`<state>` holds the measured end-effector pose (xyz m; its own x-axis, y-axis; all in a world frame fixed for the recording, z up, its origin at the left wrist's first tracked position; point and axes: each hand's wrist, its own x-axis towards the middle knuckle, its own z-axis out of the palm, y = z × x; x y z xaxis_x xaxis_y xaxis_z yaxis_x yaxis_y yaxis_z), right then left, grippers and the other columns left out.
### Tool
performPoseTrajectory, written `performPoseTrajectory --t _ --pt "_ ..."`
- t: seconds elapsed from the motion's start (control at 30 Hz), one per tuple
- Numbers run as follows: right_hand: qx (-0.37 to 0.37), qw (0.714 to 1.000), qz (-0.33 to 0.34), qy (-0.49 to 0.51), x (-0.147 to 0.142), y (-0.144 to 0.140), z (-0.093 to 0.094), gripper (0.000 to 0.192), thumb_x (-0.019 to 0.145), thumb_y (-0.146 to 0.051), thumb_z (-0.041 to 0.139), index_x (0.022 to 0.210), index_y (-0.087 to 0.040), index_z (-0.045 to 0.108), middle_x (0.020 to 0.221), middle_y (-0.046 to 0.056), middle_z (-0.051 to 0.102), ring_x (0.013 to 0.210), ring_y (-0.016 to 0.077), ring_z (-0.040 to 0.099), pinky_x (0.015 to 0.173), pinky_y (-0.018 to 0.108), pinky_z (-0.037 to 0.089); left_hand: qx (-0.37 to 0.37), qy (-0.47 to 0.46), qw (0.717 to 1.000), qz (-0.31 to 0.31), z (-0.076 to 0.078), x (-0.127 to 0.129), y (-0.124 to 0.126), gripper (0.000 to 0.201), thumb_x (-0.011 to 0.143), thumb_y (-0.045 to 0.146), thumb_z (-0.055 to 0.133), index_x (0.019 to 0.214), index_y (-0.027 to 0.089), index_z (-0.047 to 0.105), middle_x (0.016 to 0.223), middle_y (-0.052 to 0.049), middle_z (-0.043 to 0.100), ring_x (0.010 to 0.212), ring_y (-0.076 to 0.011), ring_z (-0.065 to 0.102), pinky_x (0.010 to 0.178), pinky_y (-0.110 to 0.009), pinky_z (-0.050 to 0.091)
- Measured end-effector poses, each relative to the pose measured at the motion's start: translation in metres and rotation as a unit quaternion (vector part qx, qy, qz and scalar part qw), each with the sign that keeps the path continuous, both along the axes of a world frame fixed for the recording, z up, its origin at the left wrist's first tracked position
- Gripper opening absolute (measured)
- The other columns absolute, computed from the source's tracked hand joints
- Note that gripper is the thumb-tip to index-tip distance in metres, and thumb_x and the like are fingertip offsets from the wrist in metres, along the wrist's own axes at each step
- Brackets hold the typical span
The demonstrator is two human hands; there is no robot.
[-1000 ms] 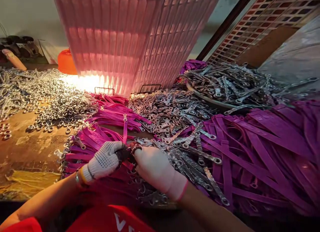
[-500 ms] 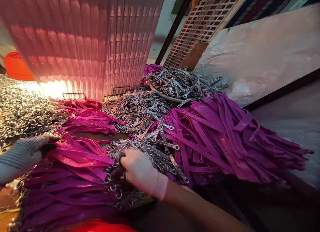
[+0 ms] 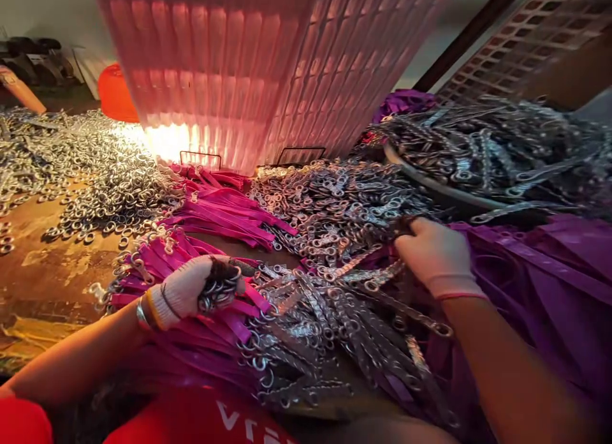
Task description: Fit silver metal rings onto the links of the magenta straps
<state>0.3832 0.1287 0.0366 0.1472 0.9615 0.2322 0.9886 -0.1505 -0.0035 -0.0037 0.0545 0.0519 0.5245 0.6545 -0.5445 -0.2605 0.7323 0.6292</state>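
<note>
My left hand (image 3: 184,292), in a white glove with dark fingertips, curls around a handful of metal rings (image 3: 218,292). It is over a layered bundle of pink-purple straps (image 3: 191,348) whose ends carry rings. My right hand (image 3: 433,256), gloved too, is closed at the edge of the flat metal pieces with eyelet ends (image 3: 329,310), close to a heap of loose purple straps (image 3: 540,284). Its fingertips are turned away, so what they pinch is hidden. Another small bundle of pink straps (image 3: 224,211) lies behind my left hand.
Loose rings (image 3: 115,201) cover the wooden table (image 3: 57,265) at left. A basin (image 3: 430,189) heaped with twisted metal pieces (image 3: 492,150) stands back right. Pink ribbed plastic panels (image 3: 215,67) rise behind a bright lamp glow, beside an orange-red object (image 3: 116,93).
The view has swung left. My left hand has come inward over the straps, rings now showing in it. My right hand has left the strap ends and moved right and away from me, toward the purple heap.
</note>
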Motion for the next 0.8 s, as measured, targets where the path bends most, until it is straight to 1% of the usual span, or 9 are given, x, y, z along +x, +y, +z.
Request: performPoseTrajectory --t 0.1,0.17,0.23,0.3,0.4,0.47,0.57,0.7,0.8 --pt "0.111 0.992 -0.015 0.061 -0.012 -0.008 0.016 0.034 0.088 -0.022 0.038 0.099 -0.014 0.069 0.086 0.021 0.069 0.086 0.0332 0.065 0.069 0.041 0.043 0.104 0.051 0.993 -0.005 -0.001 0.000 -0.008 0.014 0.081 0.026 0.061 0.082 0.012 0.060 0.062 -0.002 0.060 0.041 -0.0067 0.047 0.038 -0.018 0.033" --pt "0.187 0.966 0.063 0.168 -0.038 -0.019 0.023 0.033 0.085 -0.022 0.041 0.103 -0.018 0.067 0.089 0.015 0.070 0.087 0.0290 0.065 0.076 0.041 0.046 0.166 0.107 0.980 -0.013 -0.001 0.003 -0.012 0.018 0.084 0.031 0.061 0.080 0.013 0.058 0.063 -0.001 0.060 0.043 -0.0062 0.047 0.039 -0.017 0.034" --pt "0.128 0.930 0.187 0.291 -0.076 -0.035 0.024 0.035 0.080 -0.019 0.043 0.108 -0.019 0.065 0.084 0.008 0.070 0.073 0.0219 0.064 0.070 0.036 0.049 0.224 0.167 0.960 -0.017 0.000 0.006 -0.015 0.023 0.085 0.035 0.062 0.078 0.014 0.057 0.063 0.000 0.060 0.045 -0.0067 0.049 0.041 -0.018 0.036" --pt "0.024 0.895 0.268 0.355 -0.118 -0.055 0.022 0.033 0.082 -0.020 0.046 0.108 -0.019 0.065 0.095 0.008 0.071 0.082 0.0208 0.066 0.074 0.035 0.051 0.272 0.224 0.936 -0.019 0.002 0.009 -0.017 0.025 0.084 0.038 0.064 0.079 0.015 0.056 0.061 0.001 0.059 0.046 -0.0075 0.050 0.042 -0.018 0.036" --pt "-0.076 0.860 0.332 0.379 -0.169 -0.083 0.021 0.033 0.087 -0.019 0.047 0.115 -0.019 0.064 0.111 0.010 0.070 0.099 0.0209 0.065 0.086 0.035 0.051 0.319 0.269 0.909 -0.021 0.003 0.010 -0.020 0.026 0.083 0.039 0.064 0.078 0.015 0.057 0.059 0.002 0.058 0.046 -0.0078 0.049 0.043 -0.019 0.037" --pt "-0.113 0.843 0.357 0.387 -0.188 -0.096 0.025 0.038 0.086 -0.014 0.047 0.120 -0.020 0.062 0.117 0.010 0.068 0.105 0.0205 0.063 0.092 0.035 0.049 0.349 0.275 0.896 -0.014 0.002 0.008 -0.021 0.021 0.084 0.034 0.062 0.077 0.015 0.058 0.059 0.002 0.058 0.048 -0.0076 0.049 0.045 -0.019 0.038" --pt "-0.138 0.830 0.361 0.403 -0.198 -0.106 0.033 0.041 0.081 -0.009 0.049 0.118 -0.020 0.065 0.113 0.009 0.070 0.104 0.0210 0.063 0.092 0.035 0.049 0.369 0.271 0.889 0.004 -0.002 0.004 -0.024 0.016 0.083 0.028 0.060 0.074 0.015 0.059 0.058 0.002 0.056 0.049 -0.0072 0.048 0.046 -0.018 0.037" --pt "-0.139 0.833 0.290 0.449 -0.200 -0.113 0.036 0.044 0.075 -0.006 0.049 0.113 -0.020 0.067 0.106 0.006 0.073 0.099 0.0214 0.064 0.088 0.034 0.051 0.328 0.217 0.920 0.007 -0.003 0.001 -0.029 0.020 0.085 0.031 0.056 0.074 0.015 0.059 0.054 0.002 0.056 0.045 -0.0080 0.046 0.043 -0.019 0.034" --pt "-0.107 0.836 0.243 0.480 -0.204 -0.119 0.030 0.045 0.071 -0.005 0.046 0.108 -0.019 0.067 0.104 0.005 0.072 0.099 0.0211 0.063 0.088 0.033 0.050 0.338 0.207 0.918 -0.005 0.004 0.002 -0.033 0.020 0.085 0.033 0.058 0.075 0.015 0.059 0.056 0.002 0.056 0.046 -0.0077 0.046 0.043 -0.018 0.034"
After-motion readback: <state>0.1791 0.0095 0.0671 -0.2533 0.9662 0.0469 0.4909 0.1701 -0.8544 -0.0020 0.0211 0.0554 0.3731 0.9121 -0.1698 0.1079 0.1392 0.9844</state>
